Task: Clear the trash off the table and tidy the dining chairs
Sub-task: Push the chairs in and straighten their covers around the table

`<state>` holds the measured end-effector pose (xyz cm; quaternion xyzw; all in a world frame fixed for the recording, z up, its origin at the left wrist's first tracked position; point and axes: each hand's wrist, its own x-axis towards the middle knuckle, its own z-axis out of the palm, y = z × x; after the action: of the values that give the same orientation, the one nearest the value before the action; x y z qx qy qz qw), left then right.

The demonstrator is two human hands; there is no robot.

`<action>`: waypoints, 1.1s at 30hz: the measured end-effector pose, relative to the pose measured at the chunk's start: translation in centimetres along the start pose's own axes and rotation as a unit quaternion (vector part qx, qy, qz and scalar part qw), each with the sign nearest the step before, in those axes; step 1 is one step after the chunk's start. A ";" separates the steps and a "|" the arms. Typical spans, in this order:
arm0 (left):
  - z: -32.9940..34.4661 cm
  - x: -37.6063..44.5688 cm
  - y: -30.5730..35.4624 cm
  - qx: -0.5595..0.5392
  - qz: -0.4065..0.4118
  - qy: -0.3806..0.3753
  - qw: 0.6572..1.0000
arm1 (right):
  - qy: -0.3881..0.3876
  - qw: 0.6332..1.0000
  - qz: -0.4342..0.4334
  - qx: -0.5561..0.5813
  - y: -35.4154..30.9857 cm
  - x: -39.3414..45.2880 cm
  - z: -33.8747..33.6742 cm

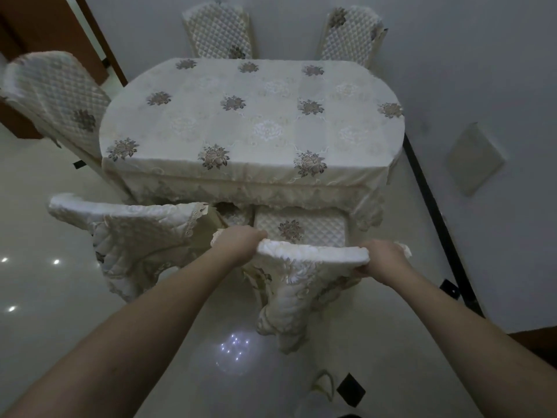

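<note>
I see no trash on the counter [250, 116], so what's left is chairs: my left hand [238, 241] and right hand [382, 257] grip the backrest of the chair [313, 256] at the near edge, seat half under.

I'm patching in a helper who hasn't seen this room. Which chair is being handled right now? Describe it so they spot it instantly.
Find the oval table under its floral cloth. Two covered chairs stand along its near edge; take the right-hand chair. Unlike the left-hand chair beside it, its backrest top is held by the left hand and the right hand.
</note>
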<state>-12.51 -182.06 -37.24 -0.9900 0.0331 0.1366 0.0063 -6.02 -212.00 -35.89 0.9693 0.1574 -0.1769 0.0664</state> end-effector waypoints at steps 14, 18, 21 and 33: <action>-2.2 6.3 -0.8 0.019 -0.088 -0.077 0.993 | 0.042 0.996 -0.068 0.027 1.5 8.0 -0.6; -1.4 7.0 -1.2 0.017 -0.079 -0.060 0.995 | 0.063 0.994 -0.074 0.040 1.5 9.3 0.6; -1.5 7.2 -1.4 0.015 -0.066 -0.051 0.996 | 0.046 0.996 -0.066 0.027 1.4 10.0 0.2; -2.5 8.0 -2.8 0.002 -0.065 -0.082 0.994 | 0.069 0.995 -0.053 0.050 0.6 11.5 0.9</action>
<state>-3.93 -179.87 -36.97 -0.9756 -0.0321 0.2164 0.0195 4.07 -209.54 -40.86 0.9715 0.2039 -0.1208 -0.0025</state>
